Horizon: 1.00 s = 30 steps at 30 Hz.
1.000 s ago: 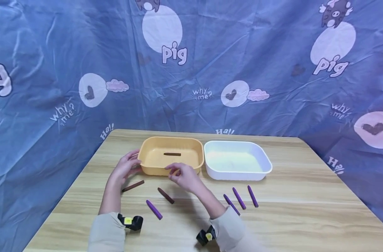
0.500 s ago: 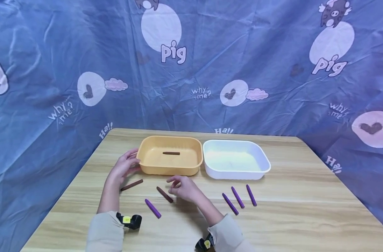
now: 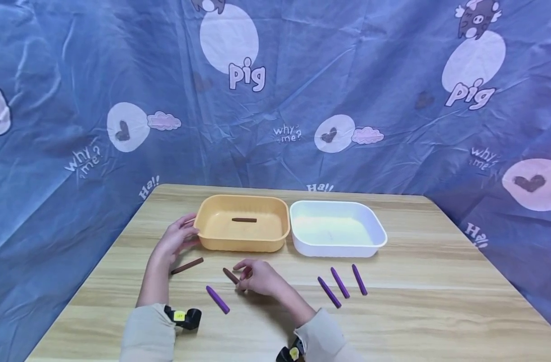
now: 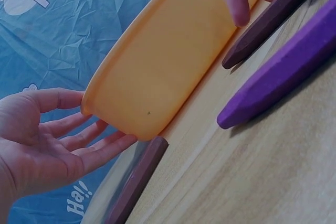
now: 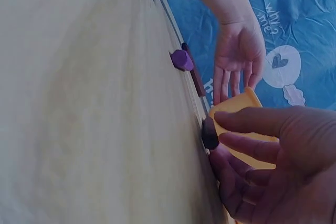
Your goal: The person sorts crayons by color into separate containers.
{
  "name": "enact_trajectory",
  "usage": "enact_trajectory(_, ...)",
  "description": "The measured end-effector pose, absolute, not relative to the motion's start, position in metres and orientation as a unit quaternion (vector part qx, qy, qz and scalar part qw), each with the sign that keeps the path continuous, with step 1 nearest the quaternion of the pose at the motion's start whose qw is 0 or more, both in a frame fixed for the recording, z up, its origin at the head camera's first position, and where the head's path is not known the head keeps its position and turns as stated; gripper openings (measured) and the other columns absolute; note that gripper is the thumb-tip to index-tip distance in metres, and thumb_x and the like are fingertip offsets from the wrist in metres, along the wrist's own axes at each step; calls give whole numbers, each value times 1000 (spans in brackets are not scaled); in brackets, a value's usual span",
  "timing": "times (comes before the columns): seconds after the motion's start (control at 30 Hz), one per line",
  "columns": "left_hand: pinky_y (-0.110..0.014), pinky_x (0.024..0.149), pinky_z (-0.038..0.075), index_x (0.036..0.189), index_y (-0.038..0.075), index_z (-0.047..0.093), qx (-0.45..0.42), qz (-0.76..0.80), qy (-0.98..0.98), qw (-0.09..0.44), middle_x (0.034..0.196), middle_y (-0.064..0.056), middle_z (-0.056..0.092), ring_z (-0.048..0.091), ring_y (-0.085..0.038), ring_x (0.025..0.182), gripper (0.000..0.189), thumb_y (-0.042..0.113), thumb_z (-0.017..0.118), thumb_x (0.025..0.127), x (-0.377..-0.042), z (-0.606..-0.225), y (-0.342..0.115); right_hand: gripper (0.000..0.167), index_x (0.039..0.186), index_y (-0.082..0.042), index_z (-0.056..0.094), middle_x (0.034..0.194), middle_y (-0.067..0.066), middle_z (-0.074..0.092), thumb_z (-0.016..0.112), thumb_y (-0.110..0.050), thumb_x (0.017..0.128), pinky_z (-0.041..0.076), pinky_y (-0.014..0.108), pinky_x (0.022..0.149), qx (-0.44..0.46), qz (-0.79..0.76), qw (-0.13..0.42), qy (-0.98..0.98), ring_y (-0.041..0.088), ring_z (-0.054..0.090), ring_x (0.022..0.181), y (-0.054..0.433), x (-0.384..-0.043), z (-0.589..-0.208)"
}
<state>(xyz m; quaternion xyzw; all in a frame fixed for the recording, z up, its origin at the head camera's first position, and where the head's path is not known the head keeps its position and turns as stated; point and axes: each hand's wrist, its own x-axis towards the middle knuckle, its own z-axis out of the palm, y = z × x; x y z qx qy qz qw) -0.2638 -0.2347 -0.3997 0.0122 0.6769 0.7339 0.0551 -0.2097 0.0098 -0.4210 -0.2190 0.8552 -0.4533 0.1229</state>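
My right hand is down at a brown crayon lying on the table, with thumb and fingertips around its near end. In the right wrist view, the end of that brown crayon shows beside the fingertips. My left hand rests its extended fingers against the left end of the yellow tub, touching rim and wall. One brown crayon lies inside this tub. Another brown crayon lies below the left hand, and a purple crayon lies nearer the front.
A white tub stands right beside the yellow one. In front of it lie three purple crayons, among them the rightmost purple crayon. A blue printed cloth hangs behind the wooden table.
My right hand has come down from the front rim of the yellow tub to the brown crayon on the table. The left hand stays at the tub's end.
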Motion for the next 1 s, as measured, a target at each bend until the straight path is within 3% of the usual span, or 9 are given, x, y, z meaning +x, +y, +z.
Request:
enact_trajectory(0.1, -38, 86, 46, 142, -3, 22, 29, 741, 669, 50, 142, -28, 23, 42, -38, 118, 65, 1, 54, 86, -262, -402, -238, 31, 99, -1, 66, 69, -4, 56, 73, 2, 70, 42, 21, 54, -226, -430, 115, 867, 6, 49, 59, 8, -209, -421)
enact_trajectory(0.37, -41, 92, 41, 144, -2, 14, 0, 725, 686, 61, 145, -26, 20, 32, -42, 125, 62, -2, 44, 90, -262, -397, -233, 24, 92, -6, 71, 67, -8, 57, 73, 1, 70, 40, 20, 54, -233, -399, 99, 882, 4, 49, 57, 8, -207, -419)
enact_trajectory(1.0, -42, 92, 41, 144, -2, 14, -7, 735, 675, 64, 145, -26, 20, 30, -44, 125, 61, -5, 42, 91, -263, -397, -234, 25, 92, -9, 72, 69, -6, 59, 65, 6, 73, 38, 21, 49, -255, -391, 56, 882, 4, 47, 53, 20, -212, -399)
